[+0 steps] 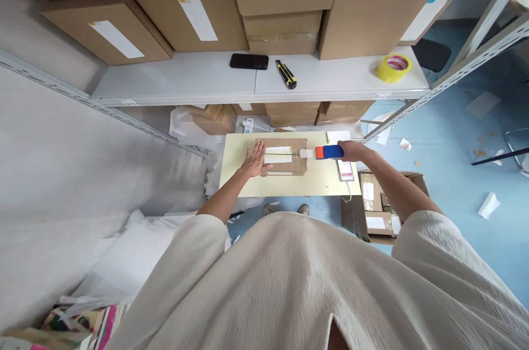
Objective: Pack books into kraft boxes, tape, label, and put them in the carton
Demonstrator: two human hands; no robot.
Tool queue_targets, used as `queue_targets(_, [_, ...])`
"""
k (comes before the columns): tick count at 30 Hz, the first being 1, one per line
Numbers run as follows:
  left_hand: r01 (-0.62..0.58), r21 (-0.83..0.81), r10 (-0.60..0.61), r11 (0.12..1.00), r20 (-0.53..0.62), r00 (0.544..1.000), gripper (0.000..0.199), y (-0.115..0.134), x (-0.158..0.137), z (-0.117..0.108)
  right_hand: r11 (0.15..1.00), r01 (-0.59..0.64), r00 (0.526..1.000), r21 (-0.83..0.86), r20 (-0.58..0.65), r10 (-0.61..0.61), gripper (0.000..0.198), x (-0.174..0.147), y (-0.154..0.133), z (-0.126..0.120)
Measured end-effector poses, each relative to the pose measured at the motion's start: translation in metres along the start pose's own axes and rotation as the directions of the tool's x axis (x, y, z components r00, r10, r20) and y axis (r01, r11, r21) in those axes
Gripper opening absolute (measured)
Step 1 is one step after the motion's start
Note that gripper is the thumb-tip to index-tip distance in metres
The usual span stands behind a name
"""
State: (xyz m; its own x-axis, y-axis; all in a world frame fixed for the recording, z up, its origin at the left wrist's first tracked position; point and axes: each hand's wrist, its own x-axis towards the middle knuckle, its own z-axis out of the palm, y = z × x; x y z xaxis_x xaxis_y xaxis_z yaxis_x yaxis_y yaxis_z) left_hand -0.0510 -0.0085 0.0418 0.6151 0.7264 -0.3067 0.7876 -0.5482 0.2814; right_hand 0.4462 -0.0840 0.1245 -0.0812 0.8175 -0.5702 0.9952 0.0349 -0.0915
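Note:
A small cardboard box [298, 167] lies on the pale yellow tabletop [235, 184], with white labels on its top and a dark seam running between them. My left hand [254, 160] rests on the box's left end, fingers spread over the top. My right hand [350, 151] grips the handle of a blue and orange tape dispenser [330, 152] just right of the box. A strip of clear tape [306, 154] spans from the dispenser to the box's right edge. How my right fingers wrap the handle is partly hidden.
On the shelf [165, 77] ahead lie a black phone [248, 61], a yellow box cutter [286, 74] and a yellow tape roll [393, 68], before large cartons [198, 14]. A white device [346, 171] sits at the table's right. An open carton [374, 198] holding boxes stands beside it.

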Motion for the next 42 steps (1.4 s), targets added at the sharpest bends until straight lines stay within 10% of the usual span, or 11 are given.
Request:
queue_targets(30, [0.020,0.016,-0.020,1.000,-0.007,1.000,0.106,0.007,-0.001,-0.003,0.997,-0.031,0.999,-0.065,0.013,0.032,0.061,0.042,-0.069,-0.012])
queue_targets(42, [0.018,0.027,-0.018,0.999,-0.011,1.000,0.103,0.008,-0.002,-0.002,0.974,-0.222,0.975,0.044,-0.002,0.222,0.061,0.033,-0.076,0.051])
